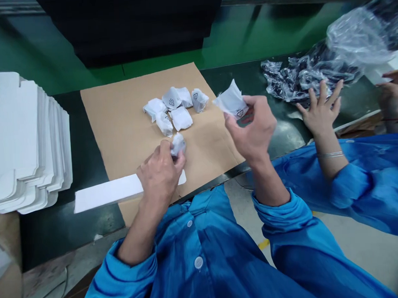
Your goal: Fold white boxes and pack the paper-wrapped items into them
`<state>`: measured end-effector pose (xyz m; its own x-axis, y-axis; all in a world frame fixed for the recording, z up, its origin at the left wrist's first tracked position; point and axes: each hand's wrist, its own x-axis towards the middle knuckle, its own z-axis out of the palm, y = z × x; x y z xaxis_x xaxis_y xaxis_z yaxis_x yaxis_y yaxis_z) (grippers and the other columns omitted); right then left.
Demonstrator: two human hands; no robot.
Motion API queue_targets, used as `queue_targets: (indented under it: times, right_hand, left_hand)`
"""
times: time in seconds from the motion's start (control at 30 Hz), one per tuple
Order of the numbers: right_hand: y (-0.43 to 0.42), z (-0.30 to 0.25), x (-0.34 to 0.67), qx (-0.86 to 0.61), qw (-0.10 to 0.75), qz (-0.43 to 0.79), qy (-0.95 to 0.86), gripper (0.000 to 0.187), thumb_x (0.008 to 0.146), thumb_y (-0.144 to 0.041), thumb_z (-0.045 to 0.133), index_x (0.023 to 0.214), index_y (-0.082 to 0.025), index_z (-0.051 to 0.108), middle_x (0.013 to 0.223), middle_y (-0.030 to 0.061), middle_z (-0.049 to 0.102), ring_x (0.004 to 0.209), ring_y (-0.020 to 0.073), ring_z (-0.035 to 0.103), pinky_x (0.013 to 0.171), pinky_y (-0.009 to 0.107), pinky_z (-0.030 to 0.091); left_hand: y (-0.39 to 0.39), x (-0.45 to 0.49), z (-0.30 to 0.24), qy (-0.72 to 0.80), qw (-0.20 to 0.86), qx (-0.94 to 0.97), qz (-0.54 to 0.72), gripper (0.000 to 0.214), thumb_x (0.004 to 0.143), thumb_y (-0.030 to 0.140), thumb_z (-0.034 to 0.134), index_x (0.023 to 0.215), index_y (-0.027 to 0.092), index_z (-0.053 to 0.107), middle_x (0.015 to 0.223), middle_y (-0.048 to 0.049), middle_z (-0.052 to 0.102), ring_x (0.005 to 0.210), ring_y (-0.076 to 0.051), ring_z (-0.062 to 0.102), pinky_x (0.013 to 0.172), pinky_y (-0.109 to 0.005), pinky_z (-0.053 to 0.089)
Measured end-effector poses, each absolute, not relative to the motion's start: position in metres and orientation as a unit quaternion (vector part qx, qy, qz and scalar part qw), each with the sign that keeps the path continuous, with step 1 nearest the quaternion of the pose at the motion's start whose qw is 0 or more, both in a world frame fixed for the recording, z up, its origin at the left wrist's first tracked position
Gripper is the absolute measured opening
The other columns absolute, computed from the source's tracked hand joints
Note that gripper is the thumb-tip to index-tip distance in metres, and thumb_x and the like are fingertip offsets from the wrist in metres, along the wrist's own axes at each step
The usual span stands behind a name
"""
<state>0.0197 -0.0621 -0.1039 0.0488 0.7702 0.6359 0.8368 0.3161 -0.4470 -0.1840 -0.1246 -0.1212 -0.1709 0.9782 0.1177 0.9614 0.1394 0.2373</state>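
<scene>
My left hand (160,170) is closed on a small white wrapped packet (178,144) over the near part of a cardboard sheet (118,121). Under that hand lies a long flat white box (108,192), partly covered by it. Raised above the sheet's right edge, my right hand (252,127) pinches a white pouch (231,100) printed with a dark triangle mark. Several similar white packets (181,118) sit in a loose cluster on the sheet, beyond my left hand. What the wrappings contain is hidden.
A tall stack of flat white cartons (20,143) stands at the left. On the right, a co-worker's hand (322,108) rests by crumpled clear plastic bags (314,73). The dark green bench (83,154) ends just in front of my body.
</scene>
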Motion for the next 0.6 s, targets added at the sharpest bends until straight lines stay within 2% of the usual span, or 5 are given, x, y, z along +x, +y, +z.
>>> queue_targets:
  times: [0.13,0.23,0.43,0.5,0.6]
  right_hand:
    - [-0.069,-0.113,0.041,-0.547,0.353,0.101,-0.752,0.028,0.081,-0.028,0.069,0.107,-0.017,0.065,0.096,0.0058,0.067,0.081,0.0188,0.062,0.068,0.031,0.052]
    - [-0.085,-0.132,0.048,-0.539,0.256,0.082,-0.798,0.031,0.079,-0.023,0.072,0.108,-0.015,0.067,0.096,0.0097,0.069,0.088,0.0247,0.063,0.079,0.039,0.053]
    - [-0.126,-0.119,0.021,-0.514,0.319,0.188,-0.774,0.033,0.080,-0.019,0.071,0.112,-0.016,0.064,0.097,0.0071,0.068,0.084,0.0194,0.064,0.075,0.033,0.055]
    - [-0.144,-0.115,-0.001,-0.491,0.333,0.253,-0.764,0.033,0.081,-0.021,0.071,0.113,-0.018,0.062,0.097,0.0055,0.067,0.080,0.0166,0.064,0.069,0.028,0.055]
    - [-0.166,-0.128,-0.034,-0.481,0.354,0.188,-0.780,0.033,0.087,-0.024,0.065,0.118,-0.016,0.060,0.102,0.0100,0.068,0.091,0.0205,0.065,0.077,0.033,0.057]
  left_hand:
    - [-0.145,-0.226,-0.117,0.660,0.014,0.731,0.174,0.061,0.092,0.059,0.054,0.137,0.019,0.049,0.121,-0.0130,0.070,0.107,-0.032,0.067,0.084,-0.041,0.050]
    - [-0.166,-0.264,-0.117,0.528,0.039,0.841,0.112,0.062,0.094,0.052,0.054,0.145,0.020,0.042,0.136,-0.0133,0.061,0.121,-0.032,0.059,0.100,-0.046,0.045]
    - [-0.177,-0.284,-0.122,0.467,-0.008,0.884,0.016,0.050,0.097,0.029,0.051,0.145,0.038,0.045,0.128,-0.0100,0.063,0.102,-0.029,0.063,0.080,-0.041,0.050]
    - [-0.176,-0.281,-0.124,0.450,-0.016,0.892,0.036,0.046,0.095,0.021,0.051,0.137,0.040,0.055,0.137,-0.0095,0.058,0.106,-0.030,0.063,0.080,-0.041,0.049]
    - [-0.177,-0.280,-0.131,0.416,-0.012,0.902,0.113,0.038,0.091,0.011,0.052,0.115,0.036,0.069,0.143,-0.0081,0.055,0.117,-0.031,0.060,0.084,-0.042,0.046]
